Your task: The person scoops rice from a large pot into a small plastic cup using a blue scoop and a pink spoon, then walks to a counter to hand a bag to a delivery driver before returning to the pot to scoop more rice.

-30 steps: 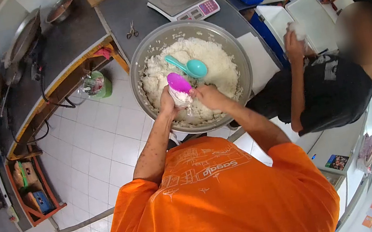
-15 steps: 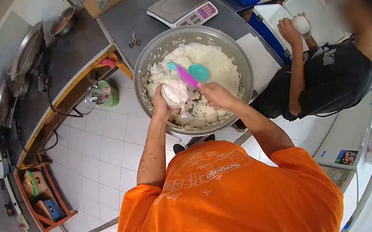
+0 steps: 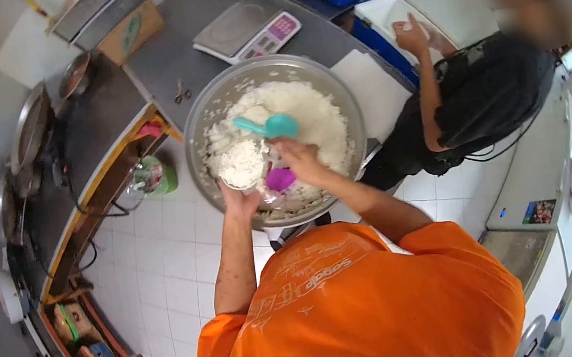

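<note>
A large metal basin holds a heap of white rice. Above its left part, my left hand grips a small clear container piled with rice. My right hand is closed beside it, with a purple scoop just below the fingers; how the fingers meet its handle is hidden. A teal scoop lies on the rice beyond my right hand.
A digital scale and scissors are on the dark counter. White paper lies right of the basin. A person in black stands at an open blue cooler.
The purple scoop has swung down from above the container to its right side. The container now shows a rounded heap of rice. The other person's hands have moved lower, toward the cooler.
</note>
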Motion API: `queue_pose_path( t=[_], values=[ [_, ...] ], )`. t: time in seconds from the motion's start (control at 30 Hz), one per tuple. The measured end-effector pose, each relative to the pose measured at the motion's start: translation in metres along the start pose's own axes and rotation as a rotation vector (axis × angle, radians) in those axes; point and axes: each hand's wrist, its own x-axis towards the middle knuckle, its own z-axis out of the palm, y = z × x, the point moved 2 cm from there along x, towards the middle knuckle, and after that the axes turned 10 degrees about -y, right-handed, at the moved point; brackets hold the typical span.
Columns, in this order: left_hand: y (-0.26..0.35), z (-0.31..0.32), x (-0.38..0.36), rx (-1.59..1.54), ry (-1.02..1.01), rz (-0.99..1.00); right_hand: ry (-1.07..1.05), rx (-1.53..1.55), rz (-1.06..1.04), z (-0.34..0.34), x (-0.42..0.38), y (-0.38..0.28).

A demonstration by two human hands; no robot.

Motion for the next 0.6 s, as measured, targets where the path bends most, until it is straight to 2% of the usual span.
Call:
queue_pose_path(
  t=[0.03,0.07,0.1,0.13,0.2,0.23,0.3,0.33,0.37,0.4,0.43,0.5,0.57,0.6],
  values=[
    [-0.015,-0.003,0.015,0.113,0.096,0.146,-0.017,0.331,0.231,0.017,0.003,-0.002],
    [-0.029,-0.002,0.024,0.229,0.197,0.292,-0.055,0.853,0.454,0.012,-0.001,-0.027],
    [-0.032,0.025,0.024,0.57,0.373,0.393,-0.147,1.342,0.328,0.017,0.001,-0.021],
    [-0.032,0.029,0.029,0.573,0.365,0.386,-0.247,1.819,0.164,0.015,0.002,-0.023],
    [-0.024,0.037,0.04,1.453,0.789,0.39,-0.229,1.921,0.172,-0.016,0.002,-0.026],
    [-0.023,0.05,0.038,1.419,0.732,0.475,-0.213,2.028,0.192,-0.036,-0.001,-0.03],
    [-0.02,0.062,0.035,1.332,0.649,0.535,-0.13,1.838,0.085,-0.089,0.01,-0.023],
    [-0.019,0.062,0.033,1.242,0.569,0.596,-0.071,1.749,-0.208,-0.108,0.018,-0.005],
    [-0.021,0.057,0.029,1.238,0.58,0.61,0.182,1.587,-0.013,-0.135,0.031,0.02],
    [-0.023,0.052,0.023,1.241,0.58,0.606,0.266,1.556,-0.111,-0.164,0.035,0.024],
    [-0.025,0.048,0.015,1.218,0.596,0.573,0.485,1.452,-0.031,-0.191,0.046,0.051],
    [-0.029,0.03,-0.003,1.18,0.634,0.528,0.876,0.498,-0.033,-0.239,0.058,0.112],
    [-0.033,0.017,-0.018,1.159,0.706,0.516,1.053,-0.242,0.201,-0.259,0.067,0.155],
    [-0.034,0.015,-0.026,1.153,0.762,0.51,1.043,-0.239,0.201,-0.256,0.072,0.185]
  ],
)
